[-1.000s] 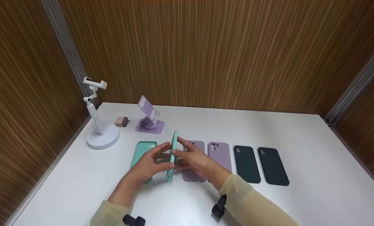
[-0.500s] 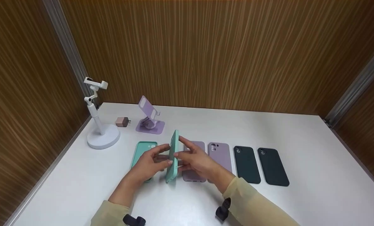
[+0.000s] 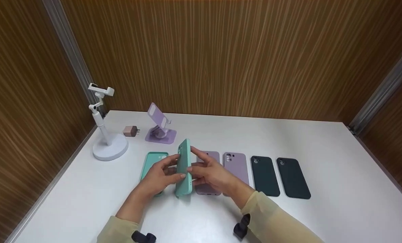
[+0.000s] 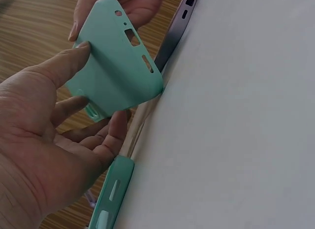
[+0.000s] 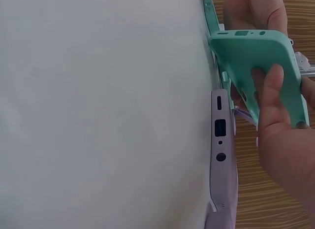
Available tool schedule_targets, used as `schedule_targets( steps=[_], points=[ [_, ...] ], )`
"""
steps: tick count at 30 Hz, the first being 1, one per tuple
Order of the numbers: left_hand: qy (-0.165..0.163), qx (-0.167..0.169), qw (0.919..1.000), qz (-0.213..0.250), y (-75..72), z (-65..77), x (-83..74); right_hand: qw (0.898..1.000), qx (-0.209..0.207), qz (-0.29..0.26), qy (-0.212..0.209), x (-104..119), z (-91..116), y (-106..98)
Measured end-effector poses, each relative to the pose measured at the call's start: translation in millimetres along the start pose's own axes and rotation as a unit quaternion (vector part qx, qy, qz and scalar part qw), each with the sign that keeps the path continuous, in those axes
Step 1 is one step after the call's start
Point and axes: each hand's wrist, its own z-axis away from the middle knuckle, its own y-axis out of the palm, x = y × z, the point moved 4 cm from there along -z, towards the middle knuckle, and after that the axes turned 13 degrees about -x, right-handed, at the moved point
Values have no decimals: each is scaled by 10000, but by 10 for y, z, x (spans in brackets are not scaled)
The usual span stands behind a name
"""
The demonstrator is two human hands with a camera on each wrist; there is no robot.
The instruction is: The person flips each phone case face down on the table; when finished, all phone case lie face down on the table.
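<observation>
Between my hands a mint green phone case (image 3: 183, 163) stands on edge above the white table. My left hand (image 3: 155, 177) pinches it from the left, thumb (image 4: 74, 64) on its smooth outer back. From the right, my right hand (image 3: 214, 173) grips it, with the thumb at its near side edge. The right wrist view shows the hollow inside of the case (image 5: 236, 54), with fingertips touching it. Another mint green case (image 3: 149, 163) lies on the table behind my left hand, inner side up, partly covered by that hand.
Two lilac phone cases lie right of the held one, the nearer lilac case (image 3: 214, 157) partly hidden by my right hand, then the other lilac case (image 3: 236, 165). Two dark cases (image 3: 266, 177) follow. Behind stand a lilac phone stand (image 3: 160, 135), a charger plug (image 3: 130, 131) and a white stand (image 3: 109, 148).
The mint green case has turned from nearly edge-on, so more of its outer back faces me. Both hands stay on it, and the right wrist has shifted slightly right.
</observation>
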Motion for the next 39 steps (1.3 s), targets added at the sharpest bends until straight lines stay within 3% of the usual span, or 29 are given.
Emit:
schedule_targets(
  steps=[10, 17, 25, 39],
  points=[
    [71, -894, 9959, -95, -62, -55, 10, 9961, -701, 500, -213, 12, -19, -69],
    [-165, -1289, 9906, -418, -92, -66, 18, 9890, -1300, 683, -160, 26, -61, -82],
    [-224, -1313, 9901, -438, -99, -66, 57, 9819, -1515, 1132, -74, 11, -94, -98],
    [-189, -1163, 9924, -353, -107, -50, 52, 9736, -1211, 1920, -233, 21, -84, -128]
  ],
)
